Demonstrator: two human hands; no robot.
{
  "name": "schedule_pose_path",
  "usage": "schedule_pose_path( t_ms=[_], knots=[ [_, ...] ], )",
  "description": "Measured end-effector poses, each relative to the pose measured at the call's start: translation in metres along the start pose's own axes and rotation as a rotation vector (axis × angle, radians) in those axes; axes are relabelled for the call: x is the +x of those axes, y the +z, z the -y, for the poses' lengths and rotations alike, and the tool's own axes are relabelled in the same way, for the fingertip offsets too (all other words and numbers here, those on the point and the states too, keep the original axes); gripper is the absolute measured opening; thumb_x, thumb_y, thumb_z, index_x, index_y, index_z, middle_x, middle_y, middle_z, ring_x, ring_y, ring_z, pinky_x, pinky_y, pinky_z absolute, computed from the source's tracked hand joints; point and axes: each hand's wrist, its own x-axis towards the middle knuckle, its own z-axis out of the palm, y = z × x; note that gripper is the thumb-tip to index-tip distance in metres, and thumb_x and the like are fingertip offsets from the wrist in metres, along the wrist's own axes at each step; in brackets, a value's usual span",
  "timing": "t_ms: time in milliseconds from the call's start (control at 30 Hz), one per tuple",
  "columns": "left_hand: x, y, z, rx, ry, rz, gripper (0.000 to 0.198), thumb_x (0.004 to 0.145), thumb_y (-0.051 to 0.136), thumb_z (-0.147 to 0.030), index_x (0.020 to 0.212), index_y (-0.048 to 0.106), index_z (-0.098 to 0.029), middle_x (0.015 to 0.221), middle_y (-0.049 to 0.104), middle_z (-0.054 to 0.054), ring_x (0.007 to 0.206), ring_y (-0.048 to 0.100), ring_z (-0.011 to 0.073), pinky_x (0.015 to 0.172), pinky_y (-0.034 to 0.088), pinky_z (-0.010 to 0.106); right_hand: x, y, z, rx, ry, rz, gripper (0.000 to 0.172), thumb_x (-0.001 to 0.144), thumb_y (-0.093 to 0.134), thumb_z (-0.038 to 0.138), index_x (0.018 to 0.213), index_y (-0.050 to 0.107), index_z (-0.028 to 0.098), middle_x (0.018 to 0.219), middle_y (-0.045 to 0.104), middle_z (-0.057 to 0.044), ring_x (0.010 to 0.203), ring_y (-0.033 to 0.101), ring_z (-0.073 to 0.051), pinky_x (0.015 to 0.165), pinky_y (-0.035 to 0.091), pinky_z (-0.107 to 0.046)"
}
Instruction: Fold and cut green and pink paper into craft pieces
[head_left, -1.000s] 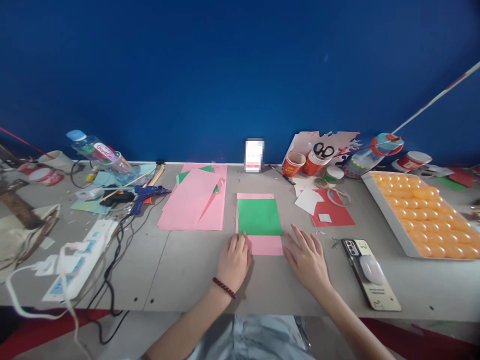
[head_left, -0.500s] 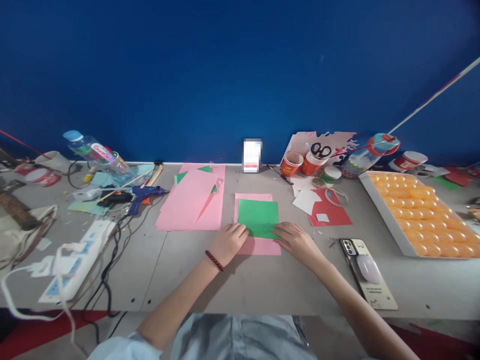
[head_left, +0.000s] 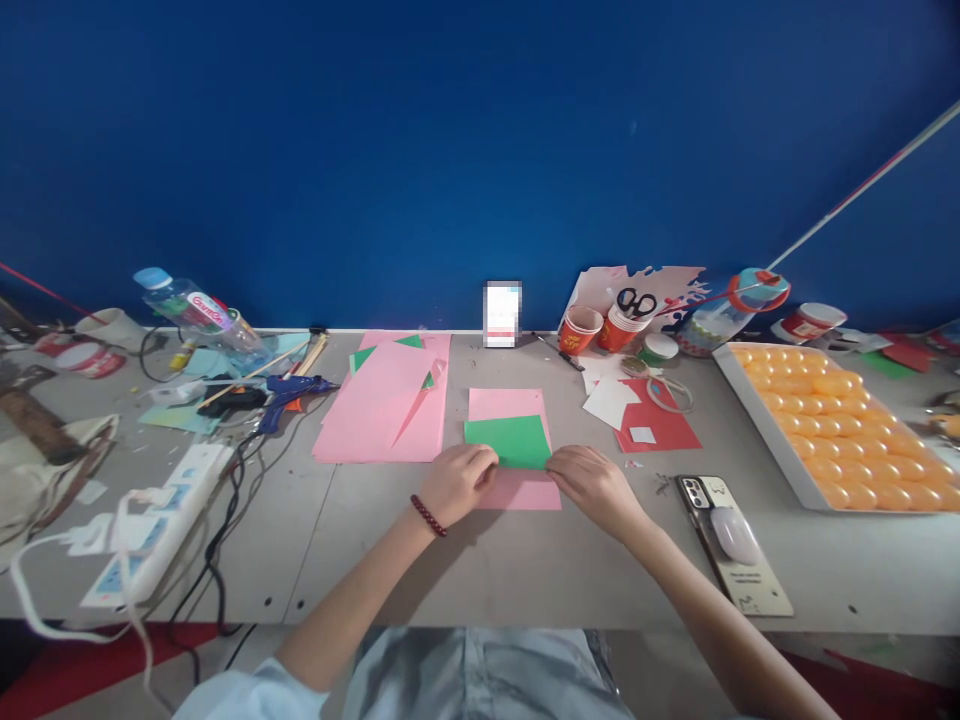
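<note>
A green paper sheet [head_left: 508, 441] lies on a pink sheet [head_left: 507, 404] in the middle of the grey table [head_left: 525, 570]. My left hand [head_left: 459, 480], with a dark bead bracelet at the wrist, pinches the green sheet's near left corner. My right hand [head_left: 592, 482] pinches its near right corner. The green sheet's near edge is lifted off the pink one and tilted.
Larger pink sheets [head_left: 390, 405] lie to the left, with a blue glue gun [head_left: 289, 388], a power strip [head_left: 161, 520] and cables. To the right are red paper [head_left: 660, 425], cups with scissors [head_left: 622, 318], a phone [head_left: 731, 540] and a tray of orange balls [head_left: 847, 425].
Both hands moved forward from the table onto the green sheet, took its near corners and raised its near edge; the sheet now looks shorter and skewed.
</note>
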Motion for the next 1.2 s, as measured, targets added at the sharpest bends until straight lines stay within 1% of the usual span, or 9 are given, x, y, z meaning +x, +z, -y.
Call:
schedule_pose_path(
  t_ms=[100,200,300,367,533,700,933,1067,1200],
  knots=[
    [0.005,-0.020,-0.007,-0.328,-0.207,-0.029,0.011,0.086,0.052,-0.022,0.086,0.063,-0.020,0.082,0.069,0.001,0.072,0.062,0.0133,0.065,0.047,0.024,0.004,-0.017,0.011,0.258,0.193,-0.020,0.021,0.091,0.048,0.030,0.093,0.068,0.023,0.090,0.071,-0.005,0.082,0.066,-0.018,0.073,0.052,-0.031],
    [0.012,-0.032,-0.005,-0.622,-0.397,-0.009,0.021,0.082,0.060,-0.037,0.085,0.065,-0.016,0.072,0.066,0.001,0.061,0.058,0.0120,0.055,0.045,0.021,0.009,-0.030,0.016,0.462,0.407,-0.011,0.021,0.085,0.055,0.037,0.090,0.069,0.022,0.078,0.071,-0.003,0.065,0.064,-0.016,0.059,0.051,-0.027],
    [0.015,-0.028,0.008,-0.778,-0.491,0.050,0.032,0.076,0.065,-0.044,0.086,0.066,-0.014,0.067,0.064,0.001,0.056,0.056,0.0115,0.051,0.043,0.021,0.014,-0.028,0.010,0.632,0.573,0.087,0.030,0.081,0.058,0.044,0.093,0.068,0.019,0.062,0.064,-0.001,0.048,0.055,-0.013,0.046,0.045,-0.024],
    [0.014,-0.018,0.016,-0.778,-0.518,0.090,0.030,0.075,0.065,-0.043,0.085,0.066,-0.014,0.070,0.066,0.002,0.060,0.058,0.0127,0.054,0.045,0.022,0.017,-0.020,0.002,0.653,0.608,0.140,0.031,0.080,0.059,0.044,0.094,0.068,0.018,0.061,0.064,0.000,0.048,0.054,-0.013,0.045,0.043,-0.024],
    [0.007,0.003,0.021,-0.429,-0.445,0.089,0.012,0.079,0.065,-0.028,0.084,0.069,-0.018,0.083,0.070,0.003,0.075,0.062,0.0170,0.071,0.049,0.028,0.021,0.000,-0.008,0.379,0.427,0.223,0.016,0.080,0.056,0.028,0.085,0.069,0.020,0.075,0.068,-0.001,0.063,0.057,-0.014,0.059,0.044,-0.025],
    [0.012,0.013,0.011,-0.308,-0.314,0.177,0.016,0.078,0.068,-0.018,0.094,0.069,-0.020,0.097,0.070,0.004,0.094,0.062,0.0200,0.085,0.047,0.033,0.025,0.006,-0.006,0.309,0.332,0.242,0.014,0.080,0.054,0.018,0.083,0.067,0.020,0.086,0.067,-0.003,0.071,0.059,-0.014,0.063,0.044,-0.025],
    [0.015,0.024,0.017,-0.305,-0.319,0.150,0.007,0.080,0.065,-0.014,0.082,0.069,-0.020,0.089,0.070,0.002,0.089,0.063,0.0184,0.081,0.049,0.032,0.024,0.008,-0.017,0.285,0.305,0.220,0.016,0.085,0.052,0.022,0.083,0.068,0.021,0.085,0.067,-0.003,0.074,0.061,-0.016,0.064,0.046,-0.026],
    [0.006,0.022,0.015,-0.120,-0.181,0.055,0.013,0.087,0.057,-0.013,0.086,0.068,-0.020,0.086,0.066,0.003,0.088,0.059,0.0184,0.078,0.048,0.032,0.016,0.010,-0.016,0.068,0.225,0.140,0.019,0.089,0.049,0.022,0.087,0.068,0.023,0.089,0.068,-0.003,0.087,0.062,-0.019,0.071,0.048,-0.028],
    [-0.004,0.018,0.011,0.184,-0.008,0.016,0.021,0.093,0.045,-0.013,0.095,0.065,-0.020,0.088,0.064,0.005,0.087,0.056,0.0197,0.074,0.045,0.034,0.003,0.015,-0.011,-0.140,0.117,0.038,0.025,0.093,0.043,0.021,0.093,0.068,0.022,0.089,0.067,-0.006,0.084,0.062,-0.018,0.067,0.049,-0.027]
  ],
)
